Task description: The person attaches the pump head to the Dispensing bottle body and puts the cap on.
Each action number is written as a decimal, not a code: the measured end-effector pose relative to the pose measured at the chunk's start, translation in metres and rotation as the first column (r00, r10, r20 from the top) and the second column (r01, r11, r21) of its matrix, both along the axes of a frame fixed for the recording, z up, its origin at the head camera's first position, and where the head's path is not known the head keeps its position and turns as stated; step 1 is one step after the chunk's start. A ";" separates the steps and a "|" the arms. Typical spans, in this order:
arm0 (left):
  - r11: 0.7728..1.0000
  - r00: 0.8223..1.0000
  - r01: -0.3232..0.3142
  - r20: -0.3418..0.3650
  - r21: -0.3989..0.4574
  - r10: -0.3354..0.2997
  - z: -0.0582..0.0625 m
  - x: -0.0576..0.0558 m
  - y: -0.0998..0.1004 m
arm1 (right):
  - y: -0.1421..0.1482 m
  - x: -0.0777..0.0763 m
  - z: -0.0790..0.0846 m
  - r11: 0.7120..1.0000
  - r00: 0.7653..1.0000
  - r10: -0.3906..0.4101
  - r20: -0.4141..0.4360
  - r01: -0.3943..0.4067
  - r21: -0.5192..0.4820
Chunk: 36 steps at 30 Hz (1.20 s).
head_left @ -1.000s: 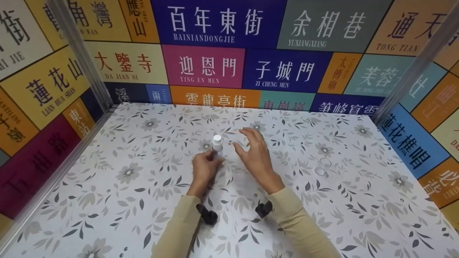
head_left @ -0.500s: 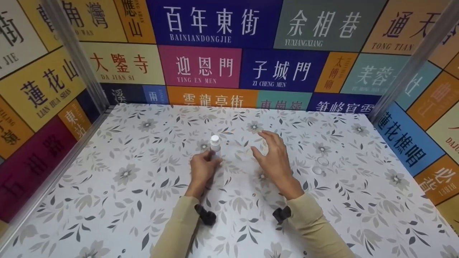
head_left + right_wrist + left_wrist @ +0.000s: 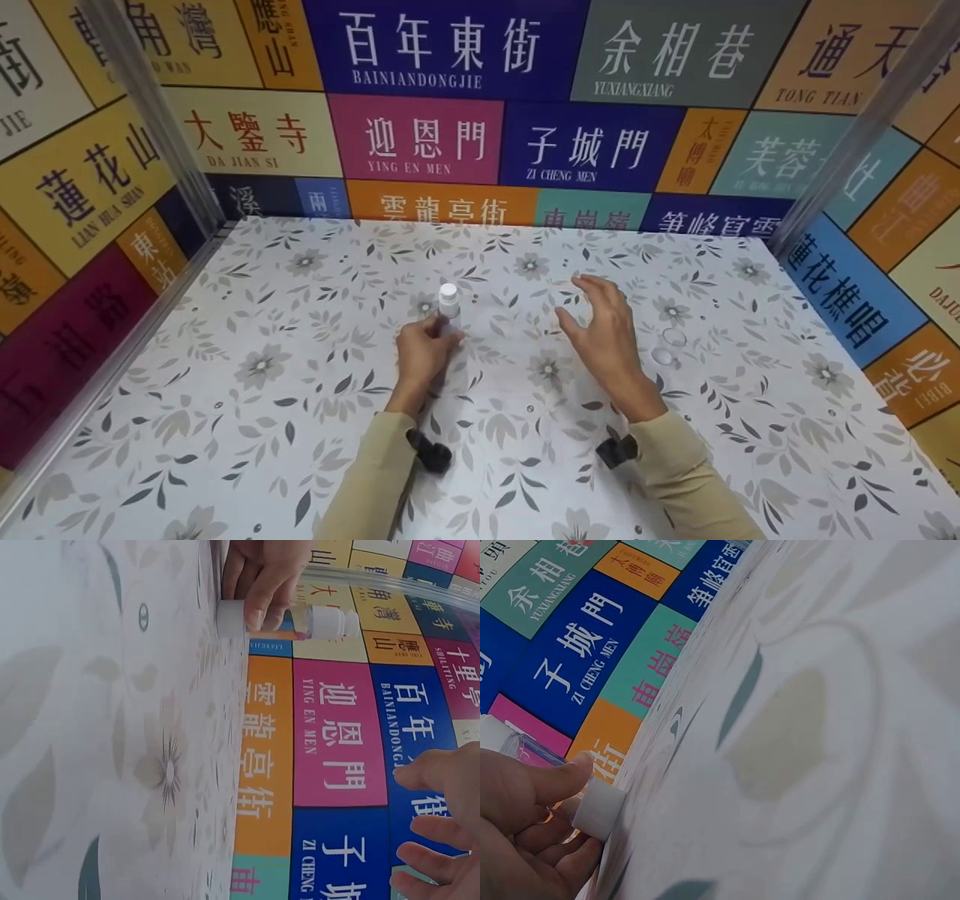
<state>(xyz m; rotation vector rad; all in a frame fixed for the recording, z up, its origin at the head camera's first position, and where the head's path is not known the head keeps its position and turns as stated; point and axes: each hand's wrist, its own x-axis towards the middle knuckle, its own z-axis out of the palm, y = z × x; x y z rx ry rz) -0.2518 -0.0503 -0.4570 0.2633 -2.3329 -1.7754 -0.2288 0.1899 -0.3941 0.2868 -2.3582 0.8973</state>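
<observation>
My left hand [image 3: 424, 349] grips a small bottle [image 3: 448, 298] that stands upright on the table. It has a white top, a clear middle and a white lower end, seen sideways in the right wrist view, where the fingers wrap its lower part just above the white base [image 3: 231, 619]. In the left wrist view the thumb lies along the clear body and the white base [image 3: 600, 810] meets the tabletop. To the right of the bottle, my right hand [image 3: 604, 341] is raised over the table, fingers spread and slightly bent, with nothing in its grasp.
A clear, round see-through piece [image 3: 667, 346] lies on the table just right of my right hand. White floral-patterned cloth covers the table [image 3: 300, 465]. Colourful sign-printed panels [image 3: 416, 142] wall in the back and both sides, with clear corner posts.
My right hand has moved away from the bottle to the right, toward the clear round piece. My left hand keeps its hold on the bottle, which stays in place.
</observation>
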 end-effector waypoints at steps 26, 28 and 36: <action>1.000 1.000 -0.007 0.022 -0.022 0.007 0.004 0.002 0.000 | 0.066 0.006 -0.011 0.992 0.984 -0.129 0.126 0.130 0.006; 1.000 1.000 -0.008 0.010 -0.024 0.009 0.003 0.002 -0.001 | 0.070 0.007 -0.012 0.990 0.980 -0.140 0.139 0.141 0.002; 1.000 0.999 -0.018 0.027 -0.024 0.019 0.002 0.001 -0.001 | 0.087 0.007 -0.017 0.985 0.971 -0.168 0.168 0.171 -0.007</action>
